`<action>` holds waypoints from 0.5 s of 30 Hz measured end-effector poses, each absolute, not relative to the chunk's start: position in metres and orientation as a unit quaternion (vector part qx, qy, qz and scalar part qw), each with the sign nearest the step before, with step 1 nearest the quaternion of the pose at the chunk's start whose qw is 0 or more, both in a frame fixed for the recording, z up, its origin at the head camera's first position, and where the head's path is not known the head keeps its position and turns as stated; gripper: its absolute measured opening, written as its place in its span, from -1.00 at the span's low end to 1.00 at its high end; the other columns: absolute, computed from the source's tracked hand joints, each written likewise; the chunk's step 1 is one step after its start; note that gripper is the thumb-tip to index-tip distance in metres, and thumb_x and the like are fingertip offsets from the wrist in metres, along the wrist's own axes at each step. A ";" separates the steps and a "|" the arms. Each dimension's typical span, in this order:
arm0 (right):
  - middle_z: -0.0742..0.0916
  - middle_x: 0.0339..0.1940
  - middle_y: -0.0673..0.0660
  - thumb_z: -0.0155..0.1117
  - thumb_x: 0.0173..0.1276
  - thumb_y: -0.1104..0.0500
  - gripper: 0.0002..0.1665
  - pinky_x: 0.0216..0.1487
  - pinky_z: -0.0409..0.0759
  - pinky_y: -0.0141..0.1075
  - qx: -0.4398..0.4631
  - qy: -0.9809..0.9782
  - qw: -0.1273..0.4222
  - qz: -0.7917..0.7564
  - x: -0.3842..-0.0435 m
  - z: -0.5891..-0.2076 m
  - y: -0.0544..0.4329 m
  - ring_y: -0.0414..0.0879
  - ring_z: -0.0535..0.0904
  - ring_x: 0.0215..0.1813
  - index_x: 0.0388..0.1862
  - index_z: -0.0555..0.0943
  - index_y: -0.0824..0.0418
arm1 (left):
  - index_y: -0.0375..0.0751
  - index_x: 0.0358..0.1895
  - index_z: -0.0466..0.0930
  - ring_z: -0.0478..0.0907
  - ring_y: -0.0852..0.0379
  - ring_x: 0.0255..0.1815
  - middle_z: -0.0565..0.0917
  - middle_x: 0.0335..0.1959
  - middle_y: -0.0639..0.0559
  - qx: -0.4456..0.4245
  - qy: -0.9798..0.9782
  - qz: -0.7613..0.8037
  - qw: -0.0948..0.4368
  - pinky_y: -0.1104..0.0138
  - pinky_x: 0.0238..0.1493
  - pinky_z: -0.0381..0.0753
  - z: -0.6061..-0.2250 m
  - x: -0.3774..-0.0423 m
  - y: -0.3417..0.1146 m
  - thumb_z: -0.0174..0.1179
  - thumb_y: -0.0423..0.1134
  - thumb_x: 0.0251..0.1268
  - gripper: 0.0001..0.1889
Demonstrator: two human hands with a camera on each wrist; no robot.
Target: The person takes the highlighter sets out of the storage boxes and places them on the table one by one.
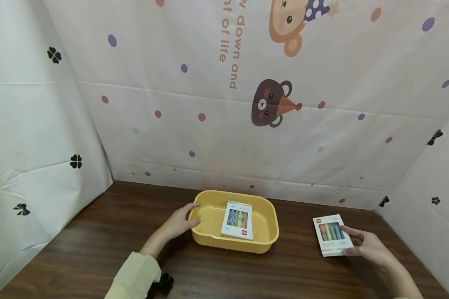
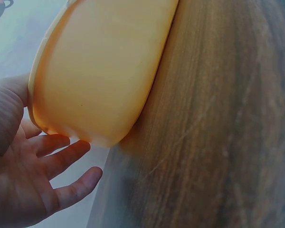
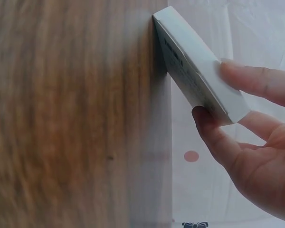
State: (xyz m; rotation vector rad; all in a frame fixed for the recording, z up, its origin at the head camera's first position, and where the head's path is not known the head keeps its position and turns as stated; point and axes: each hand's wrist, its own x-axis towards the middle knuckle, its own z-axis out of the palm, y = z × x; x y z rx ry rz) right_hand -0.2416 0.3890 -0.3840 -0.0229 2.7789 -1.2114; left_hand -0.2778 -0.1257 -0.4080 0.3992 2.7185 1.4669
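Note:
A yellow plastic basin (image 1: pixel 232 246) stands on the brown table. In it lies a white box (image 1: pixel 237 229) with a window showing several coloured sticks. My left hand (image 1: pixel 179 223) grips the basin's left end, thumb at the rim and fingers against the outer wall; the left wrist view shows some fingers (image 2: pixel 78 187) spread away from it. To the right, my right hand (image 1: pixel 370 248) pinches a second, similar white box (image 1: pixel 333 249) by one end between thumb and fingers. This box is tilted, its held end raised off the table; I cannot tell whether its far edge touches the wood.
A white sheet (image 1: pixel 209 137) printed with dots and bears hangs behind the table (image 1: pixel 134 216), and white cloth (image 1: pixel 33 137) with dark clovers closes the left side. More such cloth (image 1: pixel 426 178) hangs on the right. A black band (image 1: pixel 166 283) sits at the left wrist.

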 end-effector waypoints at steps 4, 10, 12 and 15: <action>0.32 0.18 0.61 0.44 -0.11 0.40 -0.06 -0.27 0.53 -0.43 -0.007 0.928 0.048 -0.369 -0.242 -0.384 0.389 0.14 0.50 0.02 0.21 0.16 0.65 | -0.18 0.27 0.31 0.25 -0.21 0.26 0.34 0.25 -0.24 0.127 0.873 0.471 0.014 -0.06 0.12 0.32 -0.407 -0.278 -0.125 0.16 -0.27 0.19 -0.46; 0.44 0.06 0.60 0.44 -0.17 0.41 -0.11 -0.33 0.51 -0.46 -0.010 0.940 0.030 -0.340 -0.242 -0.385 0.392 -0.15 0.55 -0.16 0.15 0.24 0.67 | -0.18 0.27 0.31 0.24 -0.22 0.26 0.35 0.25 -0.25 0.126 0.874 0.469 0.013 -0.06 0.12 0.32 -0.407 -0.278 -0.125 0.16 -0.28 0.18 -0.46; 0.48 0.02 0.59 0.42 -0.18 0.43 -0.13 -0.34 0.51 -0.45 -0.009 0.941 0.025 -0.339 -0.242 -0.385 0.393 -0.17 0.56 -0.20 0.14 0.25 0.69 | -0.18 0.27 0.31 0.23 -0.23 0.27 0.34 0.25 -0.25 0.127 0.874 0.470 0.013 -0.07 0.13 0.31 -0.407 -0.278 -0.125 0.16 -0.28 0.19 -0.46; 0.48 0.03 0.58 0.41 -0.18 0.42 -0.15 -0.31 0.54 -0.40 -0.008 0.946 0.013 -0.323 -0.242 -0.385 0.394 0.07 0.60 -0.14 0.12 0.27 0.69 | -0.19 0.27 0.30 0.22 -0.23 0.27 0.33 0.26 -0.25 0.128 0.873 0.471 0.014 -0.08 0.13 0.31 -0.407 -0.277 -0.125 0.16 -0.28 0.19 -0.46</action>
